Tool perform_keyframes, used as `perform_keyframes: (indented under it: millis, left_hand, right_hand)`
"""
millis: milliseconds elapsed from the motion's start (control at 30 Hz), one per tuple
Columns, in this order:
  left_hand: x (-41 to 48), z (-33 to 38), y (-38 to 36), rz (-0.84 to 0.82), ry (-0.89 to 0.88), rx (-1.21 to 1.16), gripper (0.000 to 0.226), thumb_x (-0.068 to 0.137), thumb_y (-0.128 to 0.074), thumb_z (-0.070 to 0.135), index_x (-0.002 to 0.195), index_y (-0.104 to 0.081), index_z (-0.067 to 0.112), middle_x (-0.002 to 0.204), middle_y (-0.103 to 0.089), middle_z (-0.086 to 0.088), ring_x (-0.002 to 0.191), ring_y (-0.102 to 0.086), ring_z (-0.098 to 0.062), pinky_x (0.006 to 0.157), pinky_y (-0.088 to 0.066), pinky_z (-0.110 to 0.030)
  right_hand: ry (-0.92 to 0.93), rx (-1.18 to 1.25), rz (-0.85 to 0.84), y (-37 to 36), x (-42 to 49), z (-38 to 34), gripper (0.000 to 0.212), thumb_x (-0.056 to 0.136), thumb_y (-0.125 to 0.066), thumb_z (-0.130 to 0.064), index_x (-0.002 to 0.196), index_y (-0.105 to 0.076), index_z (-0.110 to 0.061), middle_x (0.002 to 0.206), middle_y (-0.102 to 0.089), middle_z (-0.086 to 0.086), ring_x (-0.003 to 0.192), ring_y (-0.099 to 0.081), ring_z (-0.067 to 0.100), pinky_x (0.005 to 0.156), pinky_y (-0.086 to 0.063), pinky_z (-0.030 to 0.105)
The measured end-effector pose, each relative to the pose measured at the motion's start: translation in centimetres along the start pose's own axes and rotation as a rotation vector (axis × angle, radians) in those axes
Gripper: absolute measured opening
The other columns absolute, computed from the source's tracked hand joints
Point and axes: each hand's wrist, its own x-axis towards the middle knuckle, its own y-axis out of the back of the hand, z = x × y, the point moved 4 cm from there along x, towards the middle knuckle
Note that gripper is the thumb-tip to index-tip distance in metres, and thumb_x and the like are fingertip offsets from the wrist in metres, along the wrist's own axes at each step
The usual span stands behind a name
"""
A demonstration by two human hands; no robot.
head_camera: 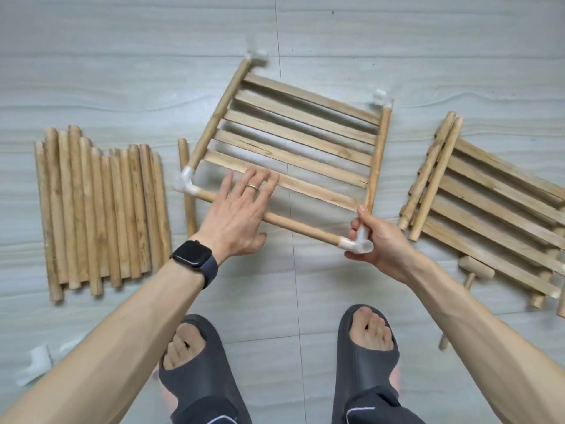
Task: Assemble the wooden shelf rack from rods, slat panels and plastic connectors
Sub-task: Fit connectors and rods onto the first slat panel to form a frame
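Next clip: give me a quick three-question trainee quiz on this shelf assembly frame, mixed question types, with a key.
1. True or false: the right hand grips a plastic connector at the near right corner of the slat panel.
2. Multiple choice: where does the pile of loose rods lie? A) left of the panel B) right of the panel C) under the sandals
3. Fill in: the left hand is spread open over the near ____ of the frame.

Key: 1 true. 2 A. 3 rod.
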Motion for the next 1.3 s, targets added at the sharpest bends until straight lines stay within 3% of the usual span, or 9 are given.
perform_keyframes:
  millis: [200, 300, 433, 533, 667, 800, 900, 1033, 1300]
  left_hand:
    - [1.5, 0.0, -1.4, -0.139, 0.017, 0.111, 0.109, 0.077, -0.063, 0.05, 0.161, -0.001, 0.019, 0.167, -0.016, -0.01, 0.155, -0.007, -0.033, 0.124, -0.006, -0.057]
    - [1.5, -1.3, -1.6, -0.157, 0.074, 0.139, 0.112, 0.075, -0.066, 0.046, 0.16, 0.0, 0.017, 0.165, -0.019, -0.015, 0.153, -0.014, -0.034, 0.123, -0.01, -0.056]
    - [1.3, -1.7, -1.1, -0.127, 0.01, 0.216, 0.105, 0.068, -0.065, 0.051, 0.154, -0.02, 0.011, 0.146, -0.042, -0.018, 0.13, -0.042, -0.036, 0.114, -0.031, -0.049]
    - [1.0, -0.6, -0.8, -0.104, -0.024, 0.214, 0.104, 0.068, -0.058, 0.057, 0.154, -0.023, 0.01, 0.144, -0.046, -0.018, 0.124, -0.047, -0.035, 0.111, -0.033, -0.05]
    - [0.3, 0.6, -0.9, -0.093, -0.026, 0.197, 0.107, 0.071, -0.054, 0.061, 0.157, -0.017, 0.011, 0.15, -0.042, -0.015, 0.131, -0.043, -0.034, 0.115, -0.027, -0.052]
    - [-0.7, -0.7, -1.1, -0.174, 0.051, 0.248, 0.122, 0.072, -0.064, 0.066, 0.16, 0.0, 0.012, 0.156, -0.035, -0.009, 0.143, -0.033, -0.028, 0.119, -0.015, -0.059]
    - [-1.5, -2.4, -1.6, -0.3, 0.078, 0.347, 0.116, 0.08, -0.065, 0.051, 0.159, 0.009, 0.009, 0.164, -0.019, -0.008, 0.155, -0.007, -0.023, 0.12, -0.002, -0.064]
    - [-1.5, -2.7, -1.1, -0.333, 0.063, 0.373, 0.103, 0.08, -0.069, 0.037, 0.156, -0.007, 0.004, 0.159, -0.029, -0.007, 0.155, -0.008, -0.022, 0.121, -0.01, -0.063]
    - [-1.2, -2.0, -0.8, -0.272, 0.01, 0.324, 0.074, 0.076, -0.07, 0.033, 0.139, -0.041, 0.009, 0.134, -0.054, -0.009, 0.139, -0.036, -0.025, 0.117, -0.023, -0.061]
  right_hand:
    - [-0.034, -0.23, 0.051, 2.9, 1.4, -0.8, 0.042, 0.104, -0.05, -0.046, 0.094, -0.065, -0.008, 0.067, -0.069, -0.001, 0.064, -0.064, 0.012, 0.079, -0.06, 0.042]
    - [0.048, -0.319, 0.165, 4.0, 1.4, -1.4, 0.051, 0.102, -0.052, -0.051, 0.117, -0.063, -0.004, 0.095, -0.074, 0.003, 0.089, -0.07, 0.021, 0.089, -0.06, 0.047]
    - [0.434, -0.936, 0.449, 4.1, -0.5, -3.0, 0.092, 0.086, -0.053, -0.077, 0.15, -0.035, -0.013, 0.154, -0.037, 0.011, 0.143, -0.035, 0.03, 0.12, -0.031, 0.048]
    - [0.633, -1.617, 0.3, 0.9, -0.9, -3.4, 0.125, 0.072, -0.055, -0.087, 0.16, -0.006, -0.015, 0.167, -0.008, 0.012, 0.154, -0.007, 0.032, 0.124, -0.009, 0.054]
    - [0.432, -2.001, 0.173, -0.7, 1.1, -3.9, 0.126, 0.075, -0.077, -0.059, 0.16, 0.004, -0.012, 0.165, -0.001, 0.013, 0.153, -0.006, 0.031, 0.121, -0.007, 0.065]
    - [0.425, -2.051, 0.188, 0.0, 1.7, -4.9, 0.103, 0.064, -0.08, -0.05, 0.144, -0.026, -0.015, 0.144, -0.035, 0.01, 0.135, -0.035, 0.032, 0.117, -0.021, 0.061]
    - [0.411, -2.088, 0.161, 0.5, 2.2, -4.2, 0.084, 0.073, -0.072, -0.034, 0.142, -0.028, -0.015, 0.138, -0.039, 0.009, 0.136, -0.034, 0.031, 0.117, -0.016, 0.065]
    - [0.466, -2.168, 0.139, 1.7, 2.1, -3.4, 0.074, 0.077, -0.061, -0.019, 0.143, -0.027, -0.011, 0.137, -0.04, 0.006, 0.137, -0.036, 0.025, 0.118, -0.014, 0.067]
    - [0.556, -2.193, 0.086, 3.4, 1.9, -4.0, 0.076, 0.069, -0.069, -0.03, 0.137, -0.04, -0.013, 0.128, -0.05, 0.005, 0.126, -0.049, 0.025, 0.117, -0.024, 0.058]
